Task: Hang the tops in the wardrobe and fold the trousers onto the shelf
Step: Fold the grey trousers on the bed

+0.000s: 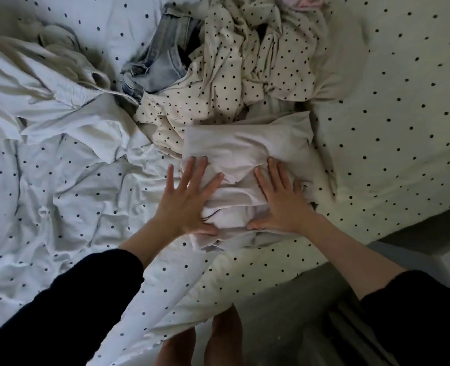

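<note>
Folded pale trousers lie on the dotted bed near its edge, both the left hand and right hand pressing flat, fingers spread, grasping nothing. Lifted carelessly, the loose layers could slide apart and unfold.

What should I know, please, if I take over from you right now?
Left hand and right hand: both flat, pressing the folded pale garment on the bed.
Behind it lie the jeans and a crumpled dotted garment; a white garment lies to the left.
Done: one piece folded.
Left: shelve it, fold the jeans, hang the tops.
</note>
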